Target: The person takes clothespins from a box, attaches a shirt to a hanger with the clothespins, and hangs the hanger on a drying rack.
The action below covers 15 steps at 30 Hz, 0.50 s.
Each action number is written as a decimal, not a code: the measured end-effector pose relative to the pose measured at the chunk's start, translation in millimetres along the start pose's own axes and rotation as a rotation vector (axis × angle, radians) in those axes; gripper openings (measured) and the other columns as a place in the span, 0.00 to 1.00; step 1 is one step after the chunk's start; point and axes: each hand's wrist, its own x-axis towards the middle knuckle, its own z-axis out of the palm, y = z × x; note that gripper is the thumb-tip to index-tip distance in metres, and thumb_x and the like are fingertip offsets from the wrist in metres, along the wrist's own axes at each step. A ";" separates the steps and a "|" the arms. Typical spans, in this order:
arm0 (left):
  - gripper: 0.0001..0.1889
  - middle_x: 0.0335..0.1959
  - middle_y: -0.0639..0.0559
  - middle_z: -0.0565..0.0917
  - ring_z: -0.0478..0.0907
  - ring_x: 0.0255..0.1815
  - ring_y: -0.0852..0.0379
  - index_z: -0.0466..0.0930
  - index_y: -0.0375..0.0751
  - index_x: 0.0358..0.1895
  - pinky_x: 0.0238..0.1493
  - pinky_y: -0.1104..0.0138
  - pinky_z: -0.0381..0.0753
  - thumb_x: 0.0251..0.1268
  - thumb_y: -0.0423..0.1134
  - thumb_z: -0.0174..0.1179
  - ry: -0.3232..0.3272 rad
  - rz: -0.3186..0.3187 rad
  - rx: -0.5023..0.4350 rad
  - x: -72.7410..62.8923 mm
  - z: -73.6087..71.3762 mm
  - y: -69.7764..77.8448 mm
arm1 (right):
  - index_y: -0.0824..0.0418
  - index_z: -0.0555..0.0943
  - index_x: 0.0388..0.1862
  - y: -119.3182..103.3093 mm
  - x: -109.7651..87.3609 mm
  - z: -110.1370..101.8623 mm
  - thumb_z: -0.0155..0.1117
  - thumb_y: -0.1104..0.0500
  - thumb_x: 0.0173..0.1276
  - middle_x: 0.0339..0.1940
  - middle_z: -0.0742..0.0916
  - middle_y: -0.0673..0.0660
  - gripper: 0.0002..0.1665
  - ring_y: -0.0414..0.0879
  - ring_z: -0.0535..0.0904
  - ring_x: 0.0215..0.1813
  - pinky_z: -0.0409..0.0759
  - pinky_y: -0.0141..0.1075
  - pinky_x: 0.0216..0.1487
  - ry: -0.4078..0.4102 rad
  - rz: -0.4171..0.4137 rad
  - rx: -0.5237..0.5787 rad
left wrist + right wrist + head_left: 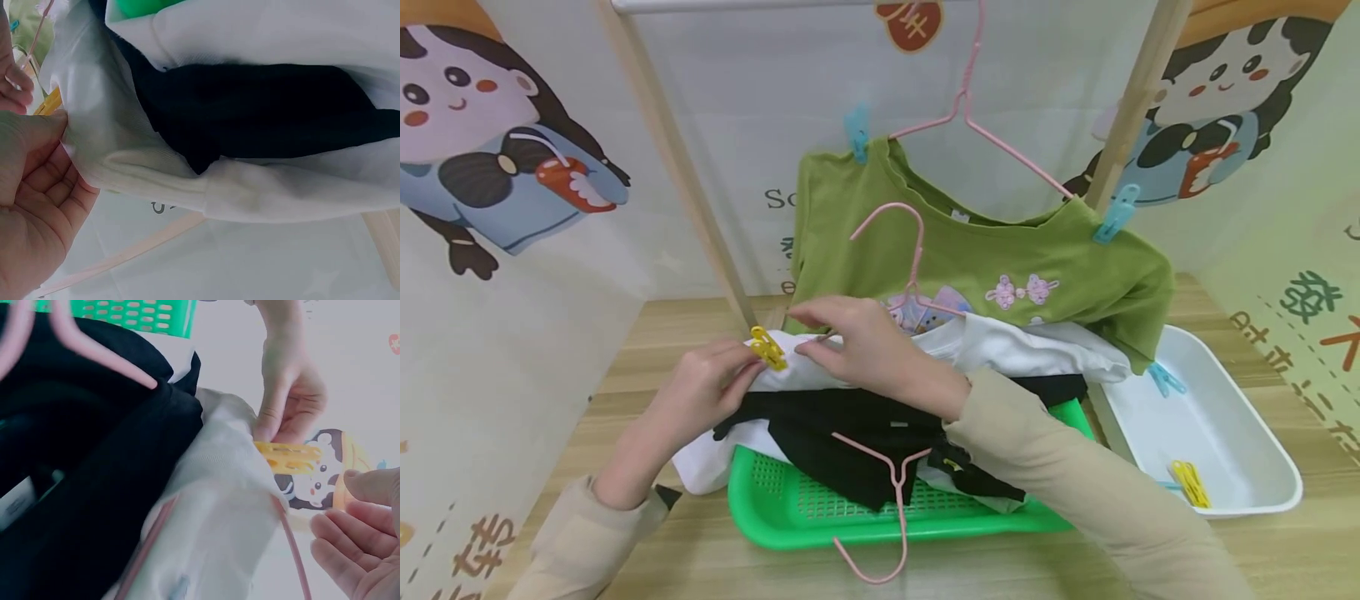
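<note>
My left hand [703, 387] pinches the edge of a white shirt [87, 125] between thumb and fingers. A yellow clothespin [767, 348] sits at that edge, right by the left fingertips; in the right wrist view it juts out from the white cloth. Inside the shirt runs a pink hanger [289, 540], its hook [917, 242] standing up above the cloth. My right hand [872, 346] hovers just beside the clothespin, thumb and fingers apart and holding nothing; the right wrist view shows its loosely bent fingers [340, 544].
Behind, a green T-shirt [850, 208] hangs with blue clothespins [1117, 214] at its shoulders. A green basket [820, 533] holds black clothing [842, 450] and another pink hanger [898, 500]. To the right, a white tray [1262, 442] contains yellow clothespins [1191, 483]. Wooden posts [677, 158] rise behind.
</note>
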 end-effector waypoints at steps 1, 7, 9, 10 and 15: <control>0.10 0.21 0.50 0.78 0.70 0.20 0.61 0.80 0.33 0.26 0.19 0.69 0.72 0.40 0.19 0.68 0.000 -0.002 -0.001 -0.5 0.6 -0.2 | 0.69 0.81 0.46 0.6 -3.8 -2.9 0.68 0.66 0.58 0.41 0.86 0.60 0.16 0.46 0.83 0.42 0.76 0.25 0.47 0.003 -0.002 -0.002; 0.05 0.21 0.51 0.77 0.69 0.20 0.61 0.78 0.34 0.25 0.20 0.69 0.70 0.51 0.24 0.64 0.013 0.024 -0.019 -5.2 3.6 -3.2 | 0.68 0.82 0.43 4.5 -31.1 -22.3 0.68 0.67 0.57 0.38 0.87 0.59 0.14 0.46 0.83 0.40 0.78 0.30 0.45 0.029 -0.002 0.015; 0.05 0.20 0.51 0.76 0.68 0.20 0.62 0.78 0.35 0.25 0.20 0.70 0.70 0.53 0.25 0.63 0.015 0.036 -0.024 -6.5 4.2 -4.4 | 0.68 0.82 0.43 6.0 -41.4 -29.4 0.69 0.68 0.56 0.37 0.87 0.59 0.14 0.47 0.83 0.40 0.79 0.31 0.45 0.041 0.005 0.019; 0.05 0.21 0.51 0.76 0.68 0.20 0.62 0.78 0.35 0.25 0.20 0.70 0.70 0.53 0.25 0.62 0.016 0.040 -0.025 -6.8 4.7 -4.9 | 0.69 0.82 0.43 6.2 -46.3 -33.2 0.69 0.68 0.56 0.37 0.87 0.60 0.15 0.47 0.83 0.40 0.79 0.31 0.45 0.047 0.008 0.014; 0.10 0.21 0.51 0.77 0.69 0.21 0.63 0.78 0.35 0.25 0.21 0.71 0.70 0.41 0.19 0.66 0.014 0.047 -0.025 -5.1 7.7 -6.9 | 0.70 0.82 0.43 10.0 -70.4 -50.8 0.71 0.68 0.53 0.37 0.87 0.61 0.17 0.48 0.84 0.40 0.81 0.36 0.43 0.069 0.032 -0.027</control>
